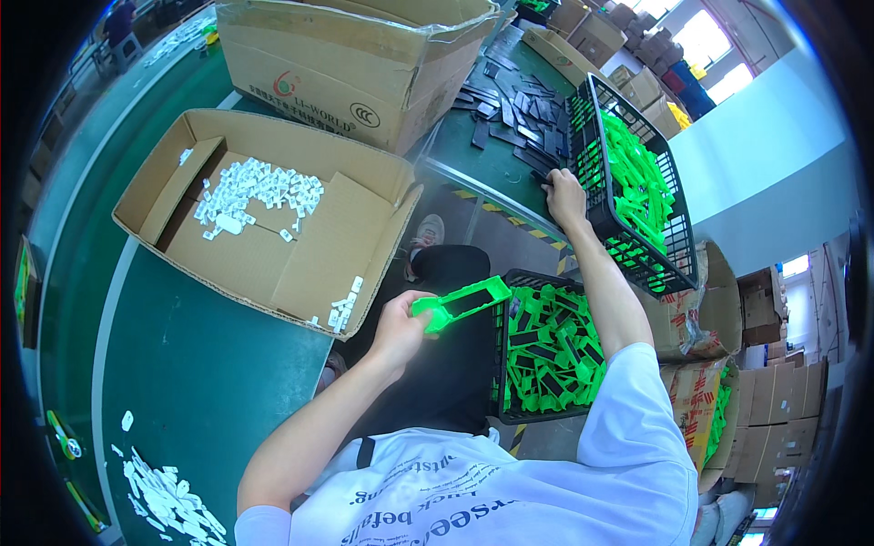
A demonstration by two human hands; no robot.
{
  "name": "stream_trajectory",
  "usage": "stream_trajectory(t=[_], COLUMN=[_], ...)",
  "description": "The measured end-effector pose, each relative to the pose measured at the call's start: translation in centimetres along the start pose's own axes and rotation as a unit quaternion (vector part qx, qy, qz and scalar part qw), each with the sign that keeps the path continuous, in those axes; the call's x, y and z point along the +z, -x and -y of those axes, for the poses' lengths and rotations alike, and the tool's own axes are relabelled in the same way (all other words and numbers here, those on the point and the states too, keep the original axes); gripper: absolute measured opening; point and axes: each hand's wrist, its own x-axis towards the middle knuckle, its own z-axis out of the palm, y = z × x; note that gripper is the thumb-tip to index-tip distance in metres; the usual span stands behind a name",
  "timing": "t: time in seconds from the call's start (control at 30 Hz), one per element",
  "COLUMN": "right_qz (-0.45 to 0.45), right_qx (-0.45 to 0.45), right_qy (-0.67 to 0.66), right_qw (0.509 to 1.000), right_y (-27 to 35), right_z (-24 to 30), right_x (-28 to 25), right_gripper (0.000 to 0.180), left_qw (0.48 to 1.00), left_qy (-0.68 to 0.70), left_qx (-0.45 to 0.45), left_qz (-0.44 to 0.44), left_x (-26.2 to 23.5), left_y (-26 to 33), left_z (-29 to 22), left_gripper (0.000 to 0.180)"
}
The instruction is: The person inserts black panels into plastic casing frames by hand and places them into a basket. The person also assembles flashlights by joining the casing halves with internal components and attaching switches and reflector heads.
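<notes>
My left hand (pixel 398 329) is closed around one end of a bright green plastic frame (pixel 473 298), a long piece with an open rectangular middle. It is held above my dark-trousered lap. Stretched out to the far right, my right hand (pixel 567 197) has its fingers drawn together at the near edge of a spread of black flat strips (pixel 523 114) on the green table. What its fingertips grip is too small to make out. Right beside that wrist stands a black plastic crate (pixel 596 173) heaped with green plastic parts (pixel 637 177).
Below my right forearm, a second black crate (pixel 499 364) holds green frames with black strips. An open cardboard tray (pixel 300 259) with small white pieces (pixel 259 193) lies left, before a large carton (pixel 319 68). More white pieces (pixel 168 496) lie lower left. Cartons (pixel 774 423) stack at right.
</notes>
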Motion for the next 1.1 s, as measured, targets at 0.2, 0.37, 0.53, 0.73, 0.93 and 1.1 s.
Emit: stream_trajectory(t=[0.2, 0.37, 0.53, 0.73, 0.93, 1.1], right_qz=[-0.24, -0.185, 0.032, 0.223, 0.171, 0.152], right_qx=[-0.082, -0.063, 0.146, 0.321, 0.355, 0.256], right_qy=[-0.203, -0.301, -0.665, -0.868, -0.869, -0.938], right_qw=[0.946, 0.933, 0.731, 0.305, 0.3, 0.176], right_y=[2.1, 6.3, 10.5, 12.4, 12.8, 14.7], right_z=[6.7, 11.9, 15.7, 16.5, 17.4, 15.8], right_x=[-5.8, -8.3, -7.7, -8.9, -10.0, -7.9], right_gripper=[0.028, 0.031, 0.04, 0.037, 0.028, 0.024], left_qw=[0.998, 0.993, 0.994, 0.994, 0.994, 0.995], left_qy=[0.045, 0.085, 0.092, 0.09, 0.087, 0.082], left_qx=[0.004, -0.027, -0.031, -0.033, -0.04, -0.035], left_qz=[-0.042, -0.079, -0.055, -0.05, -0.048, -0.05], left_x=[-0.1, -0.4, -0.2, -0.3, -0.4, -0.4], left_y=[-0.4, -0.1, -0.2, -0.2, -0.2, -0.2], left_z=[-0.1, -1.1, -1.0, -0.7, -0.6, -0.7], left_gripper=[0.019, 0.021, 0.021, 0.021, 0.021, 0.019])
